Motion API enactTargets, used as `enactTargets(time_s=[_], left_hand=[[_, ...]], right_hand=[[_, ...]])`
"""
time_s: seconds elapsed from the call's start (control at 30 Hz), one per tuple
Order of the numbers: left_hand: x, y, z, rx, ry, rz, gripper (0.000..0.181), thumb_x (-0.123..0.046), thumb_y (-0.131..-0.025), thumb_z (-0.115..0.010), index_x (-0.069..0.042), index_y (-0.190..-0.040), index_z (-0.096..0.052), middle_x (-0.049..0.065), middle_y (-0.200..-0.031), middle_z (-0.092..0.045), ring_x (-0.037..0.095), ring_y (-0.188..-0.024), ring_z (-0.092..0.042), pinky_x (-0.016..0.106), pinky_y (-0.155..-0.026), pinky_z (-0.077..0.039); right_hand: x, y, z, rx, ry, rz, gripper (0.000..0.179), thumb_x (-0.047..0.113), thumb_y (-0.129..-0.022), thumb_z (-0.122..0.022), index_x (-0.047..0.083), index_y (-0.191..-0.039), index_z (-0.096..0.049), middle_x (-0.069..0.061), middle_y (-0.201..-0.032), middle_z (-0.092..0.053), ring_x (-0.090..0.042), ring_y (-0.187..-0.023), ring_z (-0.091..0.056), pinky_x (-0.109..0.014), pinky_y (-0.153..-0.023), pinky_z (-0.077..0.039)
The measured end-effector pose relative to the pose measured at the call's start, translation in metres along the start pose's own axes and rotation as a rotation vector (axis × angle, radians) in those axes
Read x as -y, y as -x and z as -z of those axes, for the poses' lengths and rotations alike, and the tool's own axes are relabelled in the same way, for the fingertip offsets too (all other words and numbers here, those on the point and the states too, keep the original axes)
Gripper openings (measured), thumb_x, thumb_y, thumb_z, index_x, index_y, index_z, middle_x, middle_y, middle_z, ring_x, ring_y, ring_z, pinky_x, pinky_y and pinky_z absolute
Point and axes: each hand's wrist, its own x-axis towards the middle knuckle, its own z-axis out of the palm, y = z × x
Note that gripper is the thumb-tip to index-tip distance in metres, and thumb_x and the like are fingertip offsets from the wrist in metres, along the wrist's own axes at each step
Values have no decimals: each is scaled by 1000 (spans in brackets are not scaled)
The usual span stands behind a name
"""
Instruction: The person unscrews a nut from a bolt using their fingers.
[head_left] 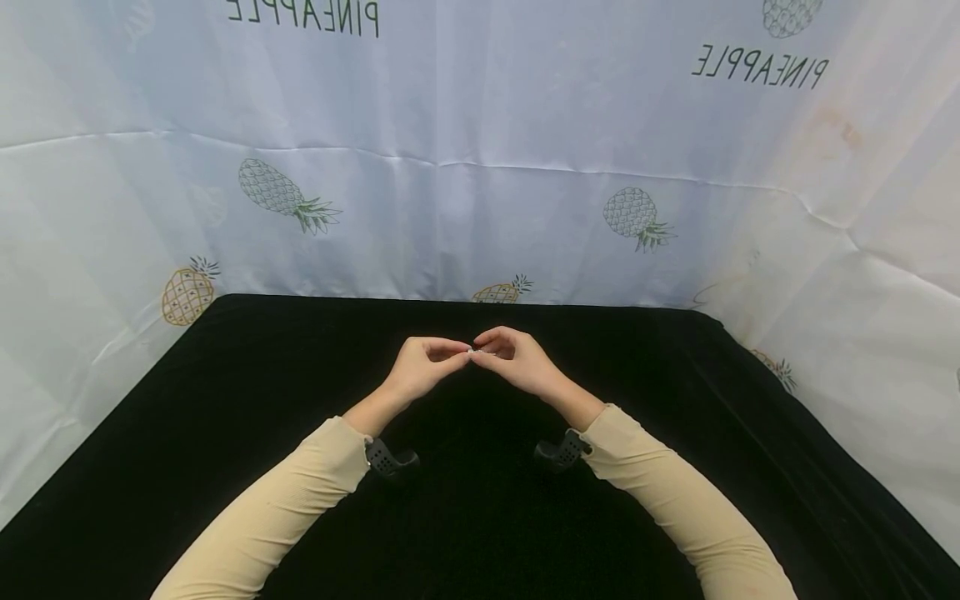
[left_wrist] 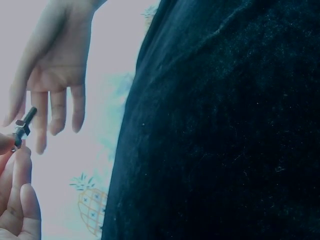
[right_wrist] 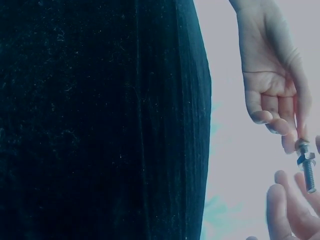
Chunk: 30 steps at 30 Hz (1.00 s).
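A small metal bolt (right_wrist: 309,177) with hex nut hardware (right_wrist: 306,158) partway along its shank sits between the two hands. My left hand (head_left: 422,367) pinches the bolt's head end between thumb and fingertips, as the left wrist view also shows at the bolt (left_wrist: 31,115). The threaded end points toward my right hand (head_left: 521,360). That hand's fingers (left_wrist: 57,107) are spread and loosely extended around the bolt's free end, seemingly apart from it. Whether a second nut or a washer is on the shank I cannot tell.
Black cloth (head_left: 480,517) covers the table beneath both hands. A white curtain (head_left: 450,225) printed with pineapples stands behind and along the sides. Each wrist carries a dark camera mount, the left mount (head_left: 392,458) and the right mount (head_left: 562,452).
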Motion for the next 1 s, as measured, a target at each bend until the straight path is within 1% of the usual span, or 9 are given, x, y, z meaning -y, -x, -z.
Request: enactTargets(time_s=[0.07,0.17,0.3,0.4,0.5,0.67,0.73,0.87,1.0], left_hand=[[0,0,0,0,-1,-2,25,-22,-88,-64,-5,-106,-69,13,-109,-70,23,-98,-67,34,-85,-54],[0,0,0,-2,-1,7,25,-23,-88,-65,-6,-106,-69,12,-109,-70,23,-98,-67,34,-85,-54],[1,-1,-1,-1,-9,10,25,-23,-88,-65,-6,-106,-69,13,-108,-70,22,-97,-67,34,-85,-54],[2,-1,-1,-7,-13,13,25,-24,-88,-65,-7,-106,-70,12,-107,-70,22,-97,-67,34,-84,-54],[2,-1,-1,-8,-13,7,25,-23,-88,-65,-7,-106,-70,12,-108,-70,22,-98,-66,34,-85,-54],[2,-1,-1,-4,-3,3,24,-23,-88,-65,-6,-106,-70,12,-108,-70,23,-98,-67,34,-86,-54],[2,-1,-1,-5,-4,6,24,-23,-88,-65,-7,-105,-70,12,-108,-70,22,-98,-67,34,-85,-54],[2,-1,-1,-13,-12,10,25,-24,-88,-65,-7,-105,-70,12,-107,-70,22,-97,-66,34,-85,-54],[2,-1,-1,-14,-9,9,25,-23,-88,-65,-7,-105,-70,12,-108,-70,22,-98,-66,34,-85,-54]], right_hand=[[1,0,0,17,-6,-32,29,26,-94,-55,6,-115,-60,-14,-107,-67,-31,-102,-62,-42,-90,-51],[1,1,0,35,-7,-31,29,25,-96,-51,3,-112,-62,-16,-104,-68,-36,-102,-62,-43,-90,-51],[-1,0,1,9,38,12,23,21,-92,-59,6,-109,-63,-12,-107,-67,-28,-100,-63,-37,-88,-52],[-2,0,1,-10,51,48,25,18,-88,-64,7,-111,-61,-12,-112,-64,-24,-102,-62,-36,-89,-52],[-1,0,1,-7,34,30,29,20,-88,-63,7,-114,-59,-12,-114,-63,-24,-104,-61,-36,-90,-51],[1,1,0,20,-10,-19,29,25,-94,-55,5,-114,-61,-14,-107,-66,-33,-103,-62,-42,-90,-51],[1,2,0,22,-11,-1,28,23,-95,-54,2,-112,-62,-16,-106,-67,-35,-101,-62,-43,-89,-51],[3,3,1,-8,21,40,25,19,-90,-61,4,-110,-62,-14,-109,-66,-28,-100,-64,-38,-88,-52],[3,2,1,-23,20,48,32,19,-87,-65,3,-114,-58,-15,-113,-63,-25,-101,-63,-35,-88,-52]])
